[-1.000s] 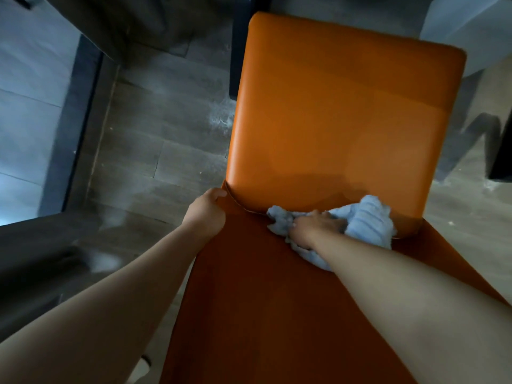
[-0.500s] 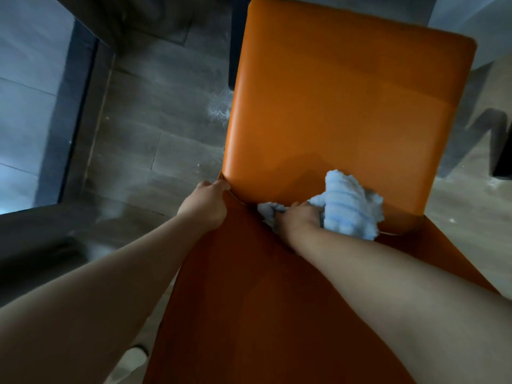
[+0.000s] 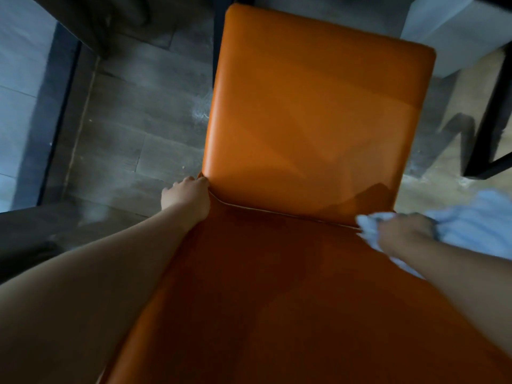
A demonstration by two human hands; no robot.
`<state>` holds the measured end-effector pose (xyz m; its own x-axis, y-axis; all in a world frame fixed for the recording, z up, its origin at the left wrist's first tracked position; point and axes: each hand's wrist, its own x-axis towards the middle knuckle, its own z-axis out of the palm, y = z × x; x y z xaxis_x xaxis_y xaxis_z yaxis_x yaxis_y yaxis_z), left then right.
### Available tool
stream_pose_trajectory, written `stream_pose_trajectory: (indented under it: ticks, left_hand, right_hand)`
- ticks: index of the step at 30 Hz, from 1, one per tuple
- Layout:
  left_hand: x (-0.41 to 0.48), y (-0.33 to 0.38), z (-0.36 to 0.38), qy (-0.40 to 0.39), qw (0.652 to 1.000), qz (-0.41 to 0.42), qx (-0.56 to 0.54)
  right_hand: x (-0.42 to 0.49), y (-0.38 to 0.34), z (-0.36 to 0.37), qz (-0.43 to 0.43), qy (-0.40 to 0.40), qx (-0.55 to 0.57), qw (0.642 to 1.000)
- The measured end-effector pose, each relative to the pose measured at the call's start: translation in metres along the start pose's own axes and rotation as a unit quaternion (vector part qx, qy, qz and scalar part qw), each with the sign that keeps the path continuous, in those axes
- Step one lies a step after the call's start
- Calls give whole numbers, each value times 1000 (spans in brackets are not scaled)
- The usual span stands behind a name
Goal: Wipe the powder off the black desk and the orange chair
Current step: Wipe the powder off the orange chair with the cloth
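The orange chair [image 3: 310,128] fills the middle of the view, its back lying away from me and its seat toward me, with a seam between them. My left hand [image 3: 188,198] grips the left end of that seam, fingers curled round the chair's edge. My right hand [image 3: 404,231] holds a bunched pale blue cloth [image 3: 476,220] at the right end of the seam, at the chair's right edge. Most of the cloth hangs past the chair over the floor. The black desk top is not in view.
Grey wooden floor [image 3: 133,139] lies to the left, with a white powder smear [image 3: 199,115] beside the chair. A black frame leg [image 3: 490,128] stands at the right. A pale block [image 3: 457,31] sits at the top right. A dark door frame [image 3: 61,106] runs down the left.
My right hand has swept the cloth along the seam from the chair's middle to its right edge. My left hand has kept its grip at the left end.
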<state>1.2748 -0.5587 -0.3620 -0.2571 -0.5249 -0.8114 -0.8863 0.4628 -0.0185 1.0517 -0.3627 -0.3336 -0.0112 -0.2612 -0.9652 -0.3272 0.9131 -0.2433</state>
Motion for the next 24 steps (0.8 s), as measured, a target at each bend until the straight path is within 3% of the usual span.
stream_pose_trajectory:
  ticks: [1, 2, 3, 4, 6, 9, 12, 15, 17, 19, 21, 24]
  left_hand:
    - [-1, 9, 0, 1, 1000, -3, 16]
    - [-2, 19, 0, 5, 1000, -2, 24]
    - [-4, 29, 1, 7, 1000, 6, 25]
    - [-5, 39, 3, 8, 1000, 20, 17]
    - [-9, 57, 9, -2, 999, 44, -10]
    - [-12, 73, 17, -36, 997, 42, -55]
    - [-15, 78, 28, -67, 995, 36, -65]
    - [-17, 79, 36, -107, 991, 14, -78]
    - [-18, 80, 38, -116, 990, 8, -84]
    - [-17, 85, 38, -116, 989, 2, -92]
    - [-16, 88, 39, -118, 987, -7, -105]
    - [-14, 99, 42, -105, 988, 3, -112]
  right_hand:
    - [-6, 4, -10, -2, -11, 95, 995]
    - [-11, 7, -4, -26, -73, 143, 987]
    - [-8, 0, 7, -61, -49, 95, 992]
    - [-3, -6, 16, -96, -10, -77, 992]
    - [23, -10, 54, -126, -74, -277, 950]
    - [47, -5, 32, 17, 47, -363, 930]
    - [38, 40, 1, 86, 38, -341, 935]
    - [23, 62, -20, 185, 18, -426, 885]
    - [16, 71, -39, 232, 53, -439, 866]
    - [6, 79, -47, 207, 155, -435, 862]
    - [1, 74, -31, 122, 234, -421, 868]
    - [14, 59, 10, -2, 181, -401, 898]
